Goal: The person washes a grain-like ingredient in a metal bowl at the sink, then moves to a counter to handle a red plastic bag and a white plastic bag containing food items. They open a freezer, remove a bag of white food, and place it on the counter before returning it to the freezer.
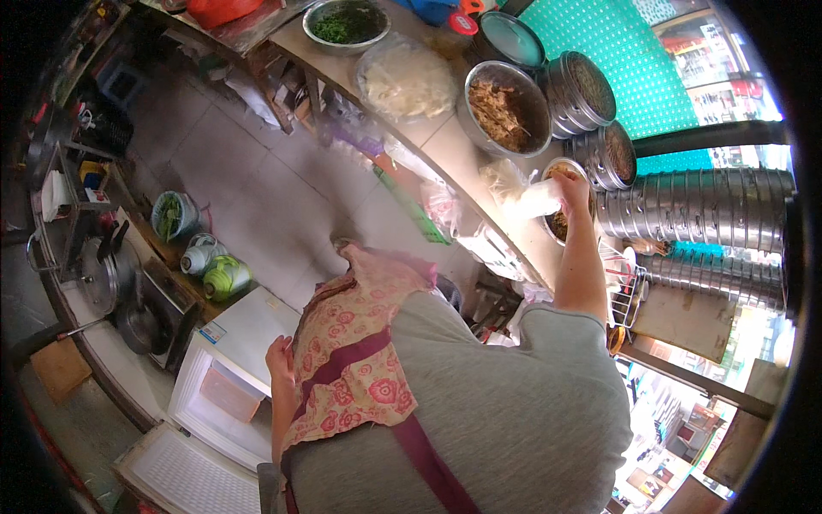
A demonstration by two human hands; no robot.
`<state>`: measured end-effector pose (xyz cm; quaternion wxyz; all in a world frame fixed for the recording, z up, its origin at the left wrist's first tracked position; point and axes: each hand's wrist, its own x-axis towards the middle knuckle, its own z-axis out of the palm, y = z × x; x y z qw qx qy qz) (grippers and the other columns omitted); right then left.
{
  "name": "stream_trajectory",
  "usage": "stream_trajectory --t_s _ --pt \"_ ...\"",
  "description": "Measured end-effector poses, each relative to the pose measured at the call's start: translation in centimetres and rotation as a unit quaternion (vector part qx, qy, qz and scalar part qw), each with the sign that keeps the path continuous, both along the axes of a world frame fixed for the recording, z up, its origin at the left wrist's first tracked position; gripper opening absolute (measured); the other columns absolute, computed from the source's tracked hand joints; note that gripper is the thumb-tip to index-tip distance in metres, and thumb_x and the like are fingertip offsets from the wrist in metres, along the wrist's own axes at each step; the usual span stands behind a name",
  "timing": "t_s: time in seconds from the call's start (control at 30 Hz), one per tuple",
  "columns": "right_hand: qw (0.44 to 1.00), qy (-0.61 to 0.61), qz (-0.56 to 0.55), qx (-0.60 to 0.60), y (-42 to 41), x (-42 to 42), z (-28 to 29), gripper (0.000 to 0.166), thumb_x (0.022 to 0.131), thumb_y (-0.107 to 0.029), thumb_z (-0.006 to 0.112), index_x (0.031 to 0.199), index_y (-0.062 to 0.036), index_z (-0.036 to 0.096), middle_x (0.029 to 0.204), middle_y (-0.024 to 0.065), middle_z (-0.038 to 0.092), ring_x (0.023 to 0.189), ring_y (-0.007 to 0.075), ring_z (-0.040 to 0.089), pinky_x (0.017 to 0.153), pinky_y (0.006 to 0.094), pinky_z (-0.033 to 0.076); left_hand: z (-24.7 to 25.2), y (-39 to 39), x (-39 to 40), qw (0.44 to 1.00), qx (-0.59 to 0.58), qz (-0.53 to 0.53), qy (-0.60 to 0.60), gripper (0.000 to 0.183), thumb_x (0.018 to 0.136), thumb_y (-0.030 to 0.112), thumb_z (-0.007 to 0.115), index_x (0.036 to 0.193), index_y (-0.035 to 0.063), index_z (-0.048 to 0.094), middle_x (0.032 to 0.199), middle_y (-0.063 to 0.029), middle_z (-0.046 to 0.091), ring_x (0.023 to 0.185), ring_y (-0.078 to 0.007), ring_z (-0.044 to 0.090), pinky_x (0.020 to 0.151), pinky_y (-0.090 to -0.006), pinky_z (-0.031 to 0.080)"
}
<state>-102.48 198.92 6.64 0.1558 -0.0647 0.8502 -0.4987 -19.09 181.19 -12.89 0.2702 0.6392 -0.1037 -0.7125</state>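
Note:
On the right, my right hand [571, 189] reaches over a small metal bowl of brown food [560, 225] and grips a whitish plastic bag [533, 198]. More crumpled clear plastic lies just left of it on the counter. My left hand [280, 360] hangs by the flowered apron [359, 321], near the white freezer [257, 321], with nothing visible in it. Beyond the right hand is a large metal bowl of brown filling [504, 109]. Next to that sits a clear plastic bag of pale food [408, 77], and a metal bowl of chopped greens [347, 24] stands farther off.
Stacked metal steamers [693, 209] line the counter's right side, beside a wire rack [623, 289]. The freezer has its lid [199, 469] raised. Across the tiled floor [250, 167] are a basket of greens [170, 215], a green jug [226, 277] and a wok [138, 327].

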Motion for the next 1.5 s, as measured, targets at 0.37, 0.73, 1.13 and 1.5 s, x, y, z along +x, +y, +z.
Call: stream_trajectory --t_s 0.37,0.73,1.13,1.5 --pt "0.798 0.542 0.106 0.241 -2.7 5.4 -1.5 0.033 0.091 -0.031 0.057 0.108 -0.0048 0.067 0.1 0.0159 0.07 0.087 0.0353 0.066 0.074 0.0462 0.053 4.5 8.6 5.3 0.946 -0.162 0.166 -0.226 0.022 0.093 0.016 0.06 0.107 -0.0006 0.06 0.091 -0.0105 0.064 0.076 -0.0167 0.065 0.063 -0.0289 0.055" --pt "0.645 0.228 0.719 0.127 -29.9 36.4 -9.0 0.021 0.083 -0.014 0.061 0.093 0.0045 0.062 0.089 0.0122 0.062 0.084 0.0258 0.059 0.078 0.0376 0.052 -5.7 22.0 18.3 0.803 -0.022 0.394 -0.446 0.022 0.091 0.02 0.06 0.103 0.0034 0.065 0.083 -0.0078 0.067 0.07 -0.0159 0.063 0.062 -0.0307 0.049" --pt "0.396 0.149 0.906 0.005 -32.0 85.9 -9.6 0.022 0.092 -0.02 0.064 0.104 -0.002 0.064 0.085 0.0088 0.068 0.082 0.016 0.065 0.075 0.0298 0.051 -14.9 14.6 21.3 0.894 0.04 0.401 -0.196 0.036 0.088 0.031 0.062 0.107 0.0007 0.062 0.096 -0.0135 0.063 0.078 -0.0246 0.059 0.069 -0.0388 0.048" --pt "0.128 0.376 0.914 0.084 -31.8 104.5 -26.4 0.056 0.087 -0.024 0.06 0.135 -0.0013 0.042 0.134 0.0243 0.049 0.122 0.0403 0.05 0.101 0.0441 0.042 -26.1 14.2 19.8 0.829 0.01 0.557 -0.047 0.03 0.087 0.016 0.07 0.108 0.003 0.054 0.091 -0.0087 0.061 0.076 -0.0218 0.061 0.062 -0.0373 0.053"
